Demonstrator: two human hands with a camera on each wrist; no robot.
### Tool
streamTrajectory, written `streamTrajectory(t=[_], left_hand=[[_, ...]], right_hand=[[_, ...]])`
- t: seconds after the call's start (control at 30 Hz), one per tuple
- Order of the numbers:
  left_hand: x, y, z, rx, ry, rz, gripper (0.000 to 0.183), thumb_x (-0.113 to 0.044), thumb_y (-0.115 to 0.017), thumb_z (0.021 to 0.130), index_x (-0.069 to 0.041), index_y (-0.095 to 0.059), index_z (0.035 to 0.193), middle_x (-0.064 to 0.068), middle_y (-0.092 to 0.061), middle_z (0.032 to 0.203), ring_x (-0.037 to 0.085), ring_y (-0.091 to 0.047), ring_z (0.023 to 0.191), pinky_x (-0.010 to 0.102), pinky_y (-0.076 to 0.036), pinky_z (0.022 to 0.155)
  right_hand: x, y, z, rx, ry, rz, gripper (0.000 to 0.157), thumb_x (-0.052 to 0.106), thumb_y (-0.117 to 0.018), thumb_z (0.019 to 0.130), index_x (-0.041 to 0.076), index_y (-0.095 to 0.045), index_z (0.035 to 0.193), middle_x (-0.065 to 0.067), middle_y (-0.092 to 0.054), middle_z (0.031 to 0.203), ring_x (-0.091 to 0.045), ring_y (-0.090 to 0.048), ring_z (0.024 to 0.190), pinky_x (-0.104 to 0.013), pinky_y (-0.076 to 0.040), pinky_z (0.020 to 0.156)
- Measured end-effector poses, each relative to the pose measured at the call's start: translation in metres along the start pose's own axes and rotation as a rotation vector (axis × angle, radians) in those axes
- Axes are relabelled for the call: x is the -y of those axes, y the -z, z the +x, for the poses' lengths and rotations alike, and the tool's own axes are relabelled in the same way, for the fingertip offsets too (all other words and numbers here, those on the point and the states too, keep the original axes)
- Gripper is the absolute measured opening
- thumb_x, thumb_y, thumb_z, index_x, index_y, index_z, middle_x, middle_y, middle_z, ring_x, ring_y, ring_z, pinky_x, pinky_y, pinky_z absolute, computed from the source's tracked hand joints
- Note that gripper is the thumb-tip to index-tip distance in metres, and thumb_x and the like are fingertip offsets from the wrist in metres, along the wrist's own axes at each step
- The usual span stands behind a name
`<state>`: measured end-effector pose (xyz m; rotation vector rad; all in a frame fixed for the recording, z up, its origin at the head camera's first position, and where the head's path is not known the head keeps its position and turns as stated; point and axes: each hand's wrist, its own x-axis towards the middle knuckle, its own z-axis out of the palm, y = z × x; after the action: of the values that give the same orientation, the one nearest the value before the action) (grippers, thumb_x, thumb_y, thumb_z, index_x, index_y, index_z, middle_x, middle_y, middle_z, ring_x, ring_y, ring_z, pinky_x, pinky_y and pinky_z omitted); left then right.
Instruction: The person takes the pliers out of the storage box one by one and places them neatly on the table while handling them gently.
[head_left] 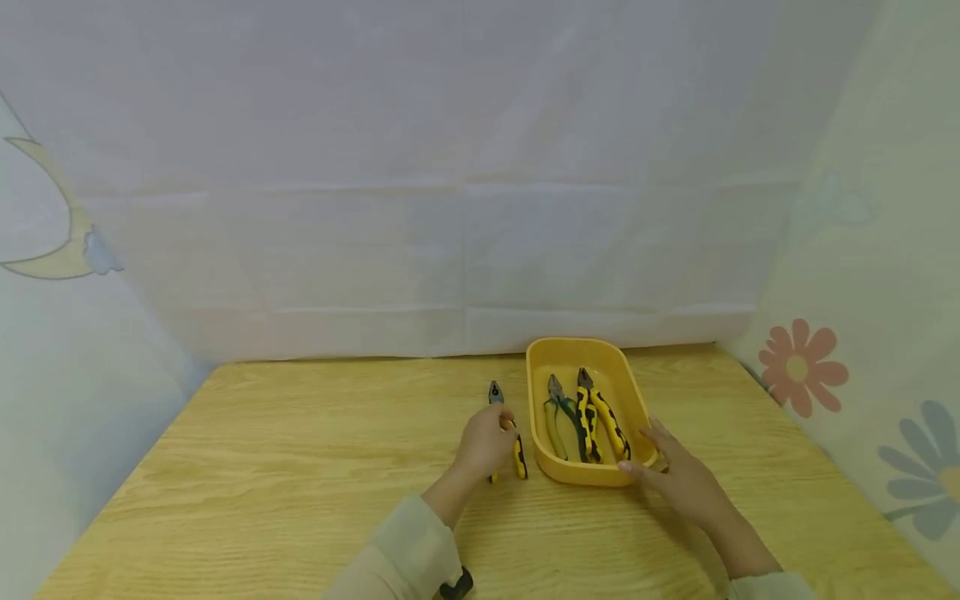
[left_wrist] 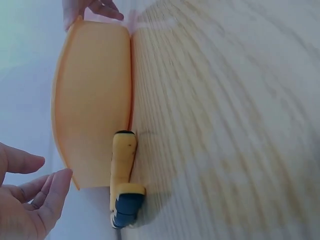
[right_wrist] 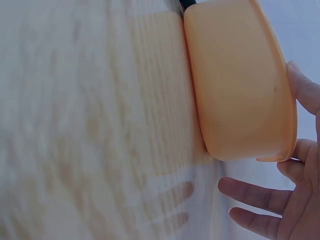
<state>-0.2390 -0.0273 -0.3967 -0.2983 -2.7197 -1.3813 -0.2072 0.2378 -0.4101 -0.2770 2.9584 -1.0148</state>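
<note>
A pair of pliers with yellow-and-black handles [head_left: 521, 460] lies on the table, left of a yellow plastic bin [head_left: 581, 475]. My left hand [head_left: 483, 440] is over these pliers and partly covers them. In the left wrist view its thumb and fingers are parted, away from the handles [left_wrist: 123, 162]. My right hand [head_left: 688, 490] holds the bin's near right corner, thumb on the rim and index finger beneath it, the other fingers extended. Inside the bin lie pliers with green handles [head_left: 555, 429] and another yellow-and-black pair [head_left: 610, 423], side by side.
The wooden table [head_left: 315, 450] reaches back to a pale cloth backdrop [head_left: 360, 250]. Printed side curtains [head_left: 862, 275] flank it. The bin stands near the table's back edge.
</note>
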Motion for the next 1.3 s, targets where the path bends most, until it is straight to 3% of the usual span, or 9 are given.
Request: streamTrajectory(t=[0.33,0.83,1.3], left_hand=[[-0.016,-0.003,-0.003,-0.025,-0.034,-0.115,0.018,-0.002,-0.057,0.081,0.004,-0.056,0.097,0.001,-0.051,0.077,0.009,-0.048,0.063,0.017,-0.043,0.048],[-0.023,-0.01,-0.003,0.072,-0.055,-0.254,0.022,-0.003,-0.057,0.082,0.003,-0.053,0.103,0.003,-0.052,0.084,0.015,-0.054,0.076,0.019,-0.048,0.057],[-0.031,-0.021,0.0,0.084,-0.051,-0.176,0.025,-0.012,-0.061,0.081,-0.002,-0.056,0.103,-0.001,-0.054,0.086,0.015,-0.054,0.079,0.02,-0.047,0.06]], right_hand=[[0.002,0.002,-0.001,0.002,0.0,0.007,0.075,0.048,-0.052,0.081,0.001,-0.027,0.133,-0.02,-0.008,0.14,-0.045,-0.043,0.103,-0.055,-0.041,0.075],[0.002,0.002,0.0,0.009,0.009,-0.008,0.075,0.048,-0.051,0.081,-0.003,-0.028,0.132,-0.023,-0.009,0.139,-0.047,-0.039,0.106,-0.058,-0.035,0.08],[0.002,0.001,-0.001,-0.001,0.016,0.015,0.074,0.047,-0.052,0.081,-0.001,-0.028,0.132,-0.021,-0.007,0.14,-0.047,-0.037,0.107,-0.058,-0.037,0.078]])
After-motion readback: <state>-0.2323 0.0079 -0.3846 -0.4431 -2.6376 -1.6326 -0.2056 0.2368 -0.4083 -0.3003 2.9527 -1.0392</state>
